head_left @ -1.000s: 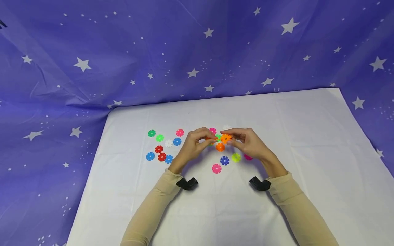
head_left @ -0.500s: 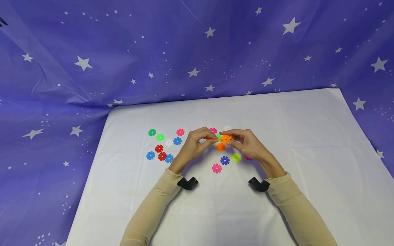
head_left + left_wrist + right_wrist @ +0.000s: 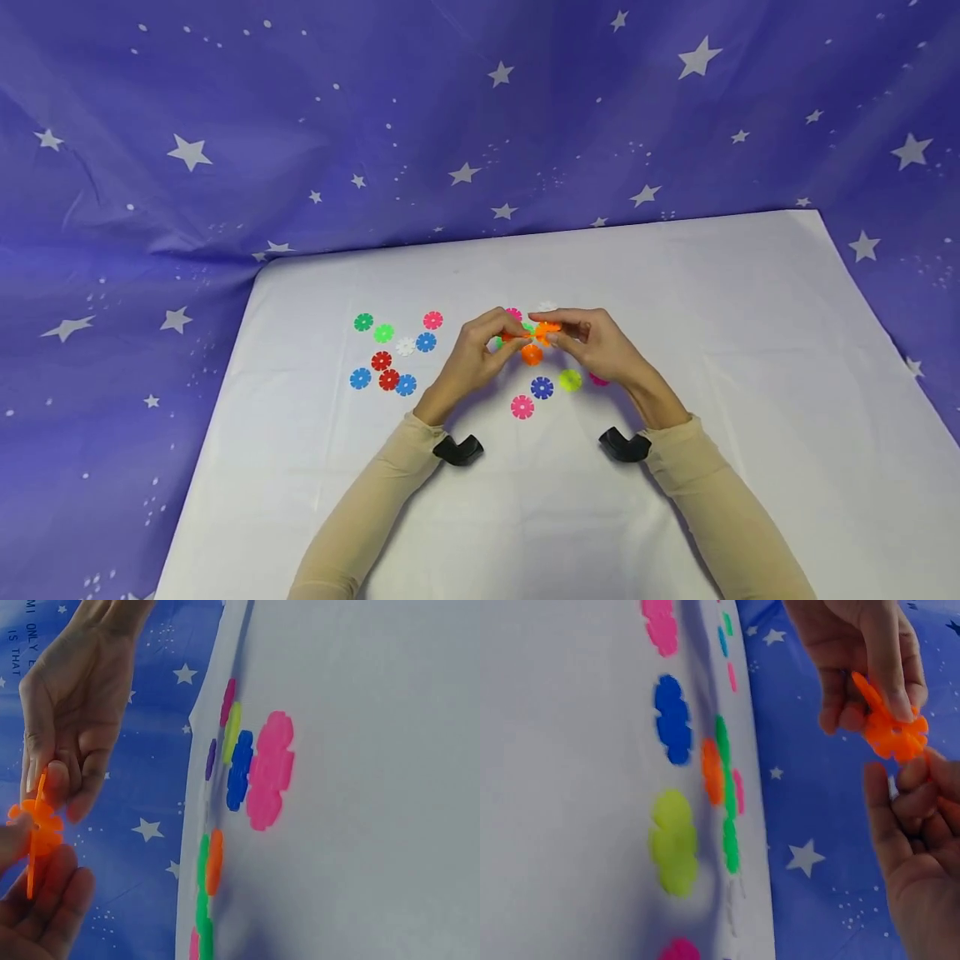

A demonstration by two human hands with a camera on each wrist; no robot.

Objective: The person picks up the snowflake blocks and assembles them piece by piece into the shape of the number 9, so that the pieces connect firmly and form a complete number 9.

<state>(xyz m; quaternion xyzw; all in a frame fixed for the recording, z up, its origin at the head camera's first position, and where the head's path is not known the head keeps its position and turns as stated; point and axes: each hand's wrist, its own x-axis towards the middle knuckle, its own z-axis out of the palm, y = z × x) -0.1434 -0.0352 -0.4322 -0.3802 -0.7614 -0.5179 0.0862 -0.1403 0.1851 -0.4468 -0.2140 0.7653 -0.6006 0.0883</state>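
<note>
Above the white table, the left hand and right hand meet around two orange notched discs. In the left wrist view the discs cross each other at an angle, one seen edge-on. The left hand pinches one between thumb and fingers in the right wrist view, where the right hand grips the lower edge of the other disc. Fingers partly cover both. Just below the hands a loose orange disc lies on the table.
Green, pink, red, white and blue discs lie left of the hands. Nearer the front are a pink disc, a dark blue one and a yellow one. A starry purple curtain hangs behind the table.
The held orange disc near the right fingers appears slightly tilted compared with before. Both hands keep their grips, and the whole head view has shifted slightly.
</note>
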